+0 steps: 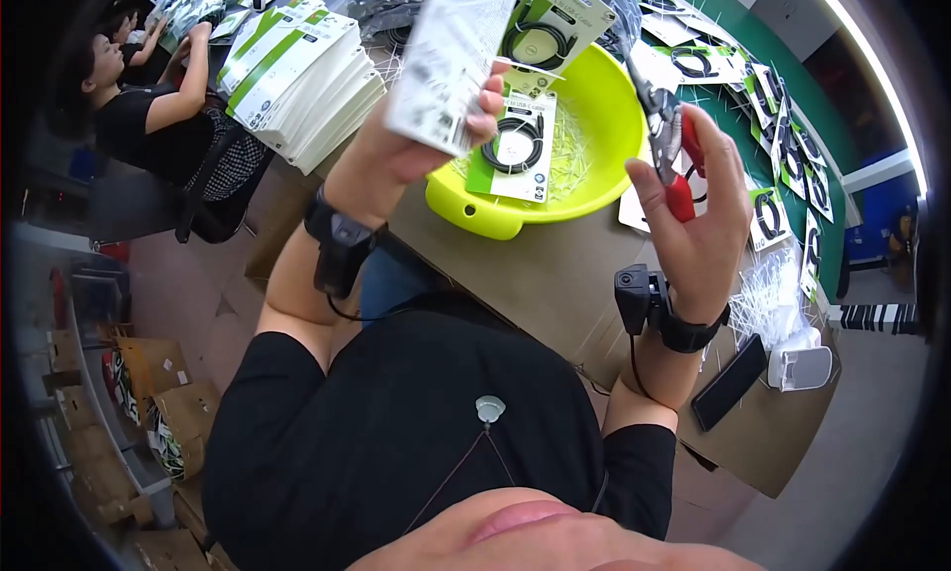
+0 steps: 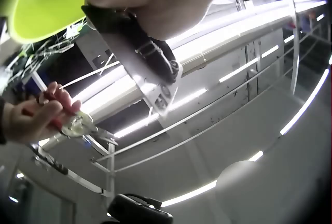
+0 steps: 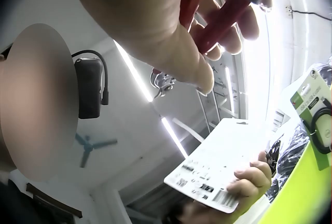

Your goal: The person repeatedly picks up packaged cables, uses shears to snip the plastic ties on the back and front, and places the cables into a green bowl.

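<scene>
My left hand (image 1: 411, 160) grips a white packaging card (image 1: 451, 66), raised in front of the lime-green basin. The card's printed back with a barcode (image 3: 225, 198) shows in the right wrist view. In my right hand (image 1: 713, 209) are red-handled pliers (image 1: 662, 125), their metal head pointing away from me beside the basin's right rim. Seen from the left wrist, the pliers (image 2: 78, 124) stick out past the fingers, apart from the card. A carded black USB-C cable (image 1: 515, 145) lies in the basin (image 1: 609, 125) with thin white strips. Another carded cable (image 1: 550, 36) leans at its far rim.
A tall stack of cards (image 1: 297, 86) stands left of the basin. Carded cables (image 1: 792, 165) and white strips (image 1: 768, 289) spread along the right over a green surface. A phone (image 1: 730, 383) and a white case (image 1: 800, 360) lie at the near right. Another person (image 1: 149, 115) sits at the left.
</scene>
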A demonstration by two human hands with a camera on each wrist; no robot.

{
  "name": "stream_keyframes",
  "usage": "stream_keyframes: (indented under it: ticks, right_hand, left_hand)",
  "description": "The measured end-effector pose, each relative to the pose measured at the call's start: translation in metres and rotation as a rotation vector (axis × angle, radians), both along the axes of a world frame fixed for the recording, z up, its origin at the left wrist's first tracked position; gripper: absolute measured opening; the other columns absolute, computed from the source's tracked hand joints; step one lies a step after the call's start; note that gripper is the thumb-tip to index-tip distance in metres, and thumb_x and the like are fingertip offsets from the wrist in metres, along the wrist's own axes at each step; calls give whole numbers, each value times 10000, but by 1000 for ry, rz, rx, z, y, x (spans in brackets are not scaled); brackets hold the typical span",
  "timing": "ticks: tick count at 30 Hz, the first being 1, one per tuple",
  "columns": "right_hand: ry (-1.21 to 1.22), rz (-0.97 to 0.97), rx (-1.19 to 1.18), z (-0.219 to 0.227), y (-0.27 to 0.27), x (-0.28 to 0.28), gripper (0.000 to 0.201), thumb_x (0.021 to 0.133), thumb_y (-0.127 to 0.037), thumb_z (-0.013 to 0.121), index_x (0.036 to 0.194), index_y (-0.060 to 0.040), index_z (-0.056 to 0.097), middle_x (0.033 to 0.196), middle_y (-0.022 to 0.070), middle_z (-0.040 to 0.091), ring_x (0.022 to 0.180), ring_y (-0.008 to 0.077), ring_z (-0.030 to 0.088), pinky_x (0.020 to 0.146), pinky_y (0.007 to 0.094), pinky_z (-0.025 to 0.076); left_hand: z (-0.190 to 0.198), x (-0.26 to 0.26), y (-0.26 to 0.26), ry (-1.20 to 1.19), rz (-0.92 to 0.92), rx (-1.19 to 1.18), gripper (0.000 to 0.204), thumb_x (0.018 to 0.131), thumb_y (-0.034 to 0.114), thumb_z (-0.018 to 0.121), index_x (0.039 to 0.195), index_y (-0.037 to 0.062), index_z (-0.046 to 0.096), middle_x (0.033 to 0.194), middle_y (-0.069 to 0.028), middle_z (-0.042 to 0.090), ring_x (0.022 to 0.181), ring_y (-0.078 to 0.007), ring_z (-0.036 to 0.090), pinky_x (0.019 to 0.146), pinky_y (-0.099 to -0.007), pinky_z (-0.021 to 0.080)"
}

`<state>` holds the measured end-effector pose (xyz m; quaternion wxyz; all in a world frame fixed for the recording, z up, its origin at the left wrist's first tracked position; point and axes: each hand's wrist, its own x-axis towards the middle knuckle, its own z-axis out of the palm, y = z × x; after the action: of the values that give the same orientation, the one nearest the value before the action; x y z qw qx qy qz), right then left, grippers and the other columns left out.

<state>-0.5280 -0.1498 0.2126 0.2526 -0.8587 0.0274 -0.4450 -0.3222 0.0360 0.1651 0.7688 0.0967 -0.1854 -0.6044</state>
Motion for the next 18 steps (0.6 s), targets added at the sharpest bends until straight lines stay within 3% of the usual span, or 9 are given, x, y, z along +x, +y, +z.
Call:
stream_keyframes:
  ticks: [4, 7, 18]
  right_hand:
    - [183, 94, -40, 2, 12, -1, 558, 609, -78, 740, 1141, -61, 572, 992, 102, 611, 942, 292, 571, 832, 382, 452]
    - [295, -59, -309, -2, 20, 4, 548, 617, -103, 732, 1142, -90, 576, 983, 85, 600, 940, 283, 552, 830, 382, 427]
    - [347, -74, -320, -14, 20, 16, 544, 623, -116, 733, 1142, -94, 574, 974, 72, 595, 921, 256, 548, 830, 380, 412]
  left_hand:
    - [-1, -25, 14, 36, 50, -7, 637, 941, 368, 477, 1362, -67, 278, 1154, -191, 545, 1019, -259, 582, 890, -391, 499]
    - [-10, -25, 21, 63, 40, -32, 678, 934, 396, 481, 1376, -65, 253, 1183, -210, 527, 1046, -280, 577, 911, -400, 497]
    - [-18, -36, 28, -9, 75, 7, 724, 922, 448, 476, 1384, -56, 240, 1242, -254, 475, 1047, -330, 582, 902, -415, 512]
